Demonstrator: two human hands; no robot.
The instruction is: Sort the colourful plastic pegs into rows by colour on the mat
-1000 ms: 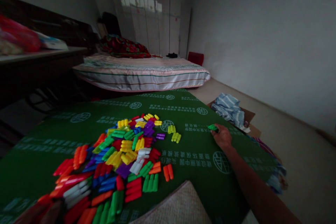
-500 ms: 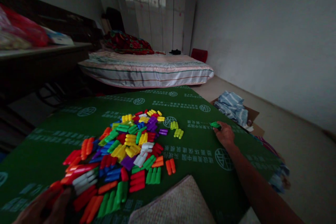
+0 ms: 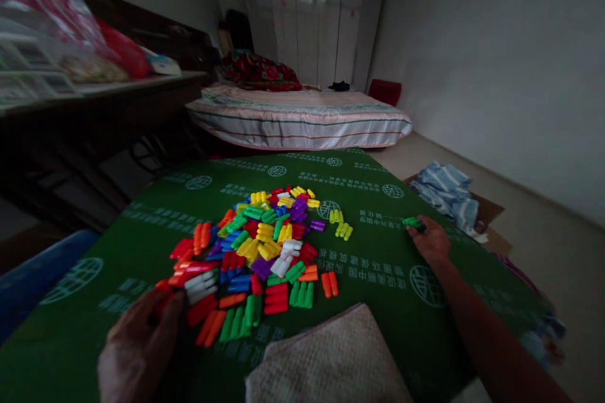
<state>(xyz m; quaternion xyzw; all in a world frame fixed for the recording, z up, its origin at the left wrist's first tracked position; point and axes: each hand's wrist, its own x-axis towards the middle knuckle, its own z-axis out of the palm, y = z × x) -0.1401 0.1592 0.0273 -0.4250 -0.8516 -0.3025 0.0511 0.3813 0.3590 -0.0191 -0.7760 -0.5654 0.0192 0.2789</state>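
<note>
A heap of small plastic toy pieces, ridged like joined tubes, spreads over a green printed board. They are red, orange, yellow, green, blue, purple and white. My left hand is at the near left edge of the heap, thumb and fingers curled round a red plastic piece that is partly hidden. Out to the right, my right hand pinches a green plastic piece just over the board. Two yellow-green pieces lie apart from the heap, between it and my right hand.
A folded beige cloth is at the near edge. Beyond the board stands a bed with striped bedding. A dark table with plastic bags is at left. Blue-striped fabric lies on cardboard by the right edge.
The view has turned left, so everything appears farther right and more of my left hand shows. Both hands stay in about the same places, my right hand still with the green piece.
</note>
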